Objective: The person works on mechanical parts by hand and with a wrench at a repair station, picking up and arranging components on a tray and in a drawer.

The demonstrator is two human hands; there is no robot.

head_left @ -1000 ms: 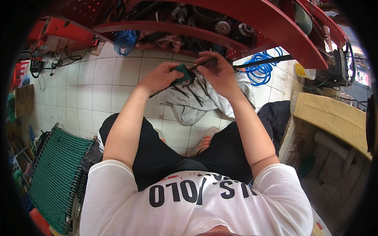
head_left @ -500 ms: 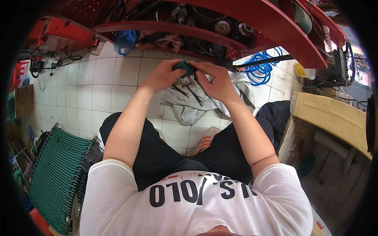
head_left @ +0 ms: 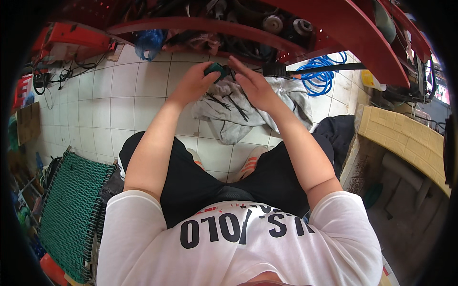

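Observation:
My left hand (head_left: 192, 82) is closed round a small dark green object (head_left: 215, 71) with a dark part on its right side; its kind is hard to make out. Beside that dark part is my right hand (head_left: 256, 88), with its fingers stretched out and apart. Whether its fingertips touch the object I cannot tell. Below both hands a crumpled grey cloth (head_left: 229, 131) lies on the tiled floor. Several thin black strips or rods (head_left: 236, 108) rest on it.
A red metal rack (head_left: 229, 27) with tools and parts spans the far side. To the right are a black brush-like thing (head_left: 274, 70) with a long bar, a coiled blue hose (head_left: 318, 86) and cardboard (head_left: 400, 128). At the left stands a green woven seat (head_left: 74, 195).
My right hand's fingers have straightened and spread off the green object. Both hands have moved slightly farther away, with the object still in the left.

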